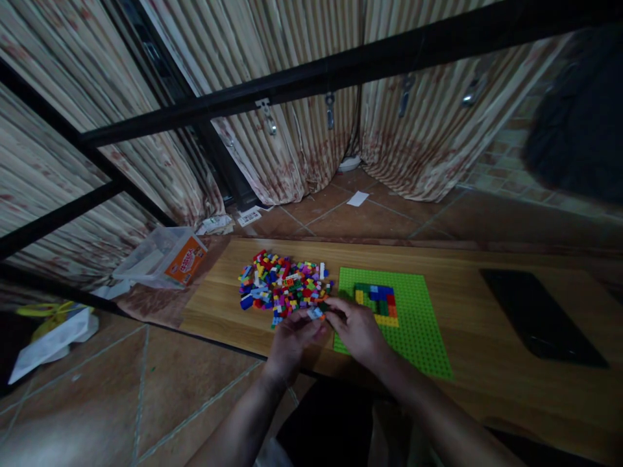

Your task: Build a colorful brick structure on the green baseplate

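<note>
My left hand point(291, 340) is closed, with a light blue toy brick point(315, 312) at its fingertips. Close beside it, my right hand point(359, 329) is closed too, its fingers pinched around what looks like a small dark brick, mostly hidden. Both hands meet in front of a pile of mixed coloured bricks point(285, 282). To the right lies a green baseplate point(423, 324), partly under my right forearm. On it sits a square outline of yellow, green, blue and red bricks point(387, 320).
The wooden table point(467, 311) carries a black flat panel point(540, 318) at the right. A clear plastic box with an orange label point(163, 256) stands left of the table. Dark metal bars point(302, 81) cross in front of striped curtains point(311, 39). Papers lie on the tiled floor.
</note>
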{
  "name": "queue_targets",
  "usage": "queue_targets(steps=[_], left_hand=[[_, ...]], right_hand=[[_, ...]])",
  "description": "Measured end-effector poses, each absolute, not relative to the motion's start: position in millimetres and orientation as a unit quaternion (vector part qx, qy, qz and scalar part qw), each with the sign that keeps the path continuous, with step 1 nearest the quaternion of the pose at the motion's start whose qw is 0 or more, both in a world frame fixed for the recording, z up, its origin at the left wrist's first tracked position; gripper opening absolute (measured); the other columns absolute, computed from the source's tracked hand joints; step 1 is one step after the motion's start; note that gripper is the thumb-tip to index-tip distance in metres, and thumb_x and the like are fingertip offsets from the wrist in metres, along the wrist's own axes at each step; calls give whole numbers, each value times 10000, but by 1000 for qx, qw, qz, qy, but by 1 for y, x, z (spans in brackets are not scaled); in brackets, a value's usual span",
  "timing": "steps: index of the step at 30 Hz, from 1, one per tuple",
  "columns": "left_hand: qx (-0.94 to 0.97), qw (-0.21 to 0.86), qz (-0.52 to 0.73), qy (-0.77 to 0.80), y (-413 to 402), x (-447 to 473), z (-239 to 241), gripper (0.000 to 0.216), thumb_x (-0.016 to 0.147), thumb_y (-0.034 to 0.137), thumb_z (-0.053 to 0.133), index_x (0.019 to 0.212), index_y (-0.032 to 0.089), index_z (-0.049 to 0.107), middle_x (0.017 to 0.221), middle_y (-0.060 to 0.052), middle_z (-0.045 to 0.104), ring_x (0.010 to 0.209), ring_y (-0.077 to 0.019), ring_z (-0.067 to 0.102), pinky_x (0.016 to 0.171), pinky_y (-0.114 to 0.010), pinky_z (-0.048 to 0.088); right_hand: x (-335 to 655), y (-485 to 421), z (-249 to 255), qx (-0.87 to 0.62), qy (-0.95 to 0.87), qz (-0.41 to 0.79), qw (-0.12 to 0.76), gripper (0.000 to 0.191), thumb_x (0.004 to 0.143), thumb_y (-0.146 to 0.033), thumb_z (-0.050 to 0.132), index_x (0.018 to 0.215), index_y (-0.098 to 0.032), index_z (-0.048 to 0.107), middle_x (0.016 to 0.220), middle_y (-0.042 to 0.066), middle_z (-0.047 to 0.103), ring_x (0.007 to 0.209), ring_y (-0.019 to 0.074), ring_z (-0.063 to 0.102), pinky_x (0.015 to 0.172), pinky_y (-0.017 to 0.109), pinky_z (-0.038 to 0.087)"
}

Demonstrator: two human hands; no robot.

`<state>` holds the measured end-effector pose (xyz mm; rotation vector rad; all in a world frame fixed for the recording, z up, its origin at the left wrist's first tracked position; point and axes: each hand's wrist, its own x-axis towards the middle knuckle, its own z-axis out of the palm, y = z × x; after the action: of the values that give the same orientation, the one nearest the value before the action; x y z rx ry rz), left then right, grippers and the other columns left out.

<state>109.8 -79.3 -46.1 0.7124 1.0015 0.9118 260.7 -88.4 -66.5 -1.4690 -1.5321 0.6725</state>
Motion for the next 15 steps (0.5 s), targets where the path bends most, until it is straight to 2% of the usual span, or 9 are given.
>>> queue_targets(steps=[4, 10, 15], left_hand=[[374, 689, 405, 470, -80, 111, -48, 387, 611, 304, 842, 922, 130, 692, 929, -64, 705, 828, -156, 636, 796, -269, 522], [450, 668, 377, 456, -82, 115, -47, 342, 673, 326, 791, 931, 120, 701, 909, -81, 711, 852, -198, 643, 788, -280, 503], [444, 670, 386, 453, -82, 116, -50, 309, 639, 279, 811, 883, 121, 708, 879, -72, 712, 822, -180, 642, 788, -264, 502]], right_hand=[[258, -91, -60, -578, -616, 290, 449, 220, 894, -284, 511, 994, -216, 694, 835, 41, 738, 699, 161, 662, 664, 275, 497], [253, -93, -59, -556, -627, 295, 459, 125, 852, -238, 585, 809, -209, 699, 792, 26, 703, 729, 151, 636, 685, 262, 470], [254, -91, -62, -554, -593, 348, 469, 162, 868, -222, 549, 819, -208, 703, 786, 18, 711, 719, 145, 643, 673, 251, 474]])
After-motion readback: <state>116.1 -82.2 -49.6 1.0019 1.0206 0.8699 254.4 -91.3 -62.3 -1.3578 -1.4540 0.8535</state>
